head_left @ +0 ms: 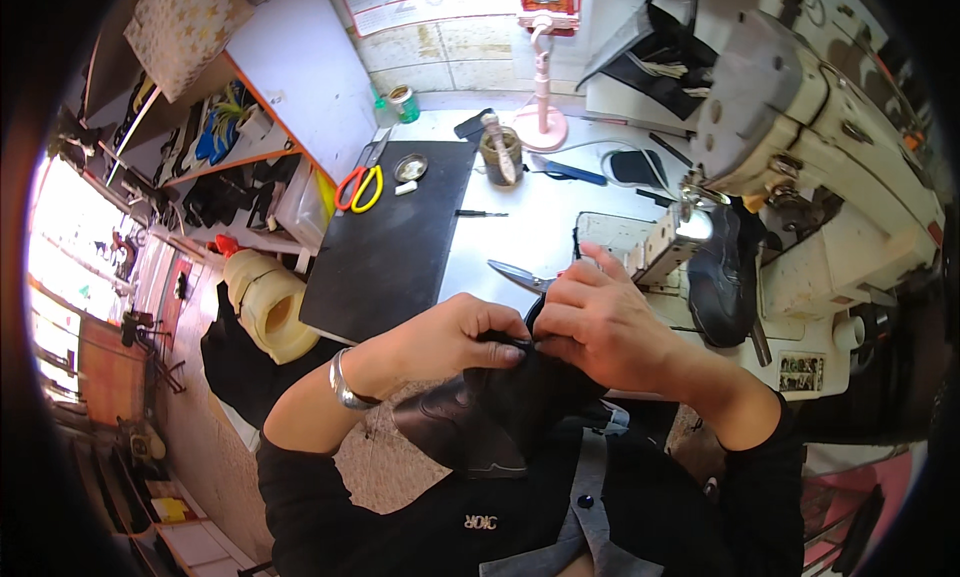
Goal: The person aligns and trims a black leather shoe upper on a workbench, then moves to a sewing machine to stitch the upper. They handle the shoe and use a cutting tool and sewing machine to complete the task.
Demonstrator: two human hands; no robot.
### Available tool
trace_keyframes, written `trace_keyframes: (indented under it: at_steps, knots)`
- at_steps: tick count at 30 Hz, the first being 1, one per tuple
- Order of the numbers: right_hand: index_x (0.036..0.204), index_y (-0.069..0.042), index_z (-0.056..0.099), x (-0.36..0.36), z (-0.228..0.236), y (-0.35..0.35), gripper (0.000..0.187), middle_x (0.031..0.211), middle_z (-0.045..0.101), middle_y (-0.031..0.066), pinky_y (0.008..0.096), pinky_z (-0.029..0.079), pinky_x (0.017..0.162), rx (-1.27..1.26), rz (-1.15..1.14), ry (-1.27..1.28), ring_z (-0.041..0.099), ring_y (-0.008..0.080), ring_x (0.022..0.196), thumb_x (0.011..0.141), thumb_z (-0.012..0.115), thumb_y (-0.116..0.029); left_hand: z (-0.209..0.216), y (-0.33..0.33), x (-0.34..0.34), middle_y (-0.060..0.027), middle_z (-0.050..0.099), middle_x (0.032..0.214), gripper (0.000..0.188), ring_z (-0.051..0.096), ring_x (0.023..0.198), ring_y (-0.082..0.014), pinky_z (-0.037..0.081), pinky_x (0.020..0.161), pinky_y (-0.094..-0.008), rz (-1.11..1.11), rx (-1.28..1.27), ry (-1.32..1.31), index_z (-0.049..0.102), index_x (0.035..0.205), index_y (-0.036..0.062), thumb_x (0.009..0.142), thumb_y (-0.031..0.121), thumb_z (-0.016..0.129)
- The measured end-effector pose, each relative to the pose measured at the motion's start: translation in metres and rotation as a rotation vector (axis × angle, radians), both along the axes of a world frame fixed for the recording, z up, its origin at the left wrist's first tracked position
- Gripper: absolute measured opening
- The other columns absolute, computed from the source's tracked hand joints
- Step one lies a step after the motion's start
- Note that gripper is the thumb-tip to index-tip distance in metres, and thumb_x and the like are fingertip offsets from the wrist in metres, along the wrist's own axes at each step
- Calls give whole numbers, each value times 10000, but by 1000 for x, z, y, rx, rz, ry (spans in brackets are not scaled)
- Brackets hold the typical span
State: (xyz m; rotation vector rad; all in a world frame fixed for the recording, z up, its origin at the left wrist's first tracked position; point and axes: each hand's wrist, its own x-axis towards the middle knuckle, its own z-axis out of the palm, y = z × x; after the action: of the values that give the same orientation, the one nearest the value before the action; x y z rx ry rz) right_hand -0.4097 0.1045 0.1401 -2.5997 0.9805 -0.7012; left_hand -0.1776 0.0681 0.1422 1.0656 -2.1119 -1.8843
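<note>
A black leather shoe or boot (450,422) is held close in front of my body, its toe pointing to the lower left. My left hand (465,335), with a silver bracelet at the wrist, pinches its upper edge between thumb and fingers. Right beside it, my right hand (605,322) grips the same edge, thumb and index finger pressed together and the other fingers partly raised. The fingertips of both hands nearly meet. Just beyond, silver scissor blades (515,274) lie on the table, the rest hidden behind my right hand.
A sewing machine (800,127) stands at the right, with another black shoe (722,277) by its arm. On the white table are a black mat (400,237), red-and-yellow scissors (360,189), a brush in a jar (500,157) and a pink stand (541,127). Shelves (240,157) rise at the left.
</note>
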Motion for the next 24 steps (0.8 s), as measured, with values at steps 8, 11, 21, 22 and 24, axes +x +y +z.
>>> trace_keyframes:
  at_steps: [8, 11, 21, 22, 24]
  knots:
    - [1005, -83, 612, -46, -30, -15, 236, 1092, 574, 82, 524, 359, 1005, -265, -401, -288, 526, 294, 1093, 806, 712, -159, -31, -25, -60, 26, 640, 884, 100, 568, 824, -52, 445, 787, -210, 289, 312, 456, 654, 999, 17, 908, 31, 617]
    - [1051, -27, 591, -67, -53, -4, 292, 1011, 600, 128, 369, 482, 792, -297, -550, -553, 601, 300, 895, 852, 703, -208, -36, -33, -81, 2, 660, 897, 106, 594, 807, -65, 466, 763, -211, 475, 269, 543, 651, 1010, 18, 918, 28, 600]
    - [1187, 12, 574, -103, -85, 13, 428, 1052, 644, 49, 230, 458, 840, 702, -395, -1315, 579, 99, 939, 962, 610, -349, -52, -60, -145, -23, 665, 916, 135, 632, 750, -97, 527, 669, -233, 834, 255, 563, 640, 1054, 22, 944, 47, 567]
    - [1186, 3, 572, -110, -84, 16, 420, 1059, 644, 53, 236, 462, 849, 623, -439, -1223, 582, 102, 953, 961, 610, -349, -53, -62, -146, -23, 665, 917, 146, 637, 758, -96, 536, 672, -240, 865, 258, 571, 638, 1066, 19, 943, 41, 563]
    - [1195, -28, 571, -135, -78, 29, 375, 1070, 634, 49, 245, 470, 859, 453, -640, -977, 588, 117, 965, 945, 635, -301, -56, -64, -147, -21, 665, 917, 147, 637, 761, -92, 534, 669, -237, 869, 274, 580, 639, 1067, 19, 942, 39, 564]
